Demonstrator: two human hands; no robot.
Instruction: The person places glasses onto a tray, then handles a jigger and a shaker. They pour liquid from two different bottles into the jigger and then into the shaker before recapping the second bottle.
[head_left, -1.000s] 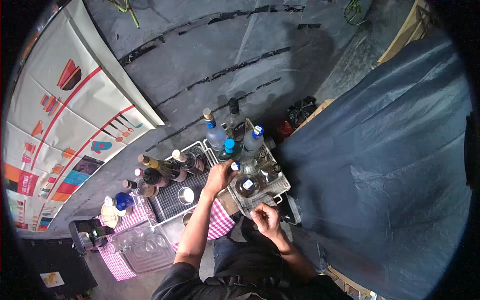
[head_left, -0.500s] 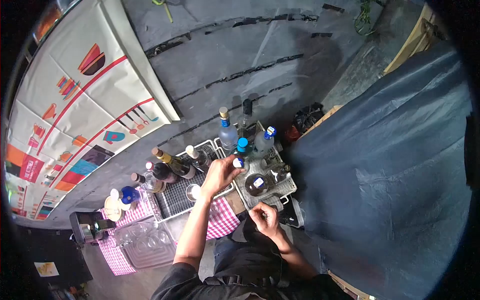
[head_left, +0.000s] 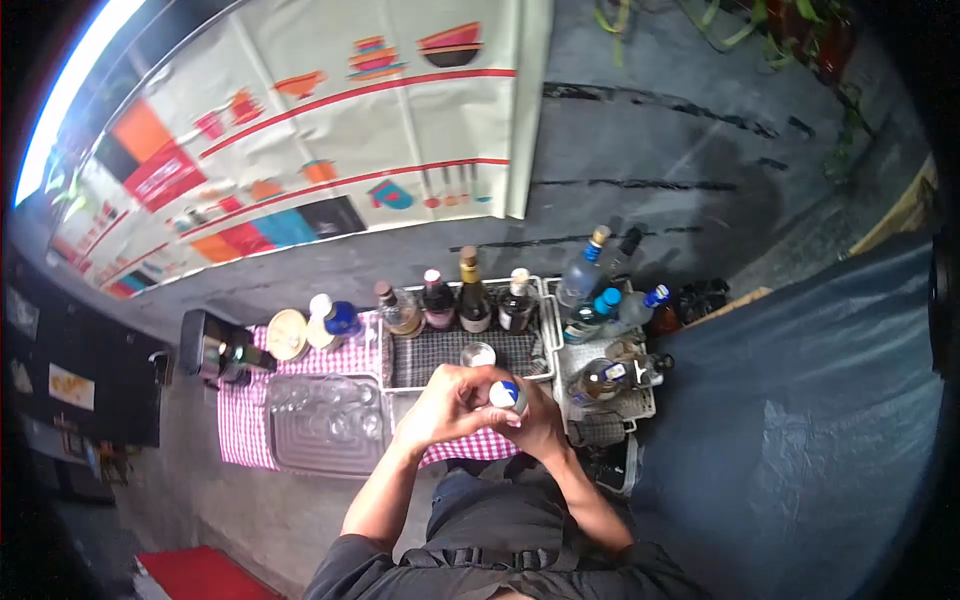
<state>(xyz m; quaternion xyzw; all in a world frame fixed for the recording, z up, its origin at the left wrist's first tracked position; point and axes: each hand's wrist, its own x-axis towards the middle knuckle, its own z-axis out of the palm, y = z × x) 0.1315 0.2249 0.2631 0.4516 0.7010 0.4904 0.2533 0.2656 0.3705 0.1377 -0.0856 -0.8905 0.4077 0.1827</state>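
Note:
Both hands are together in front of my body on a bottle with a white-and-blue cap, seen nearly from above. My left hand is closed at its left side, with fingers near the cap. My right hand wraps round it from the right. The hands hide most of the bottle's body. Just beyond them, a small metal cup sits on the dark mesh mat of a white rack. Several bottles, among them a yellow-necked bottle, line the back of that rack.
At right, another white rack bears several bottles, including a blue-capped bottle. Glasses lie in a clear tray on a pink checked cloth. A black appliance stands far left; a dark sheet hangs at right.
My view has turned left. The bottle has come from the right rack to in front of my body in my left hand, and my right hand has joined it.

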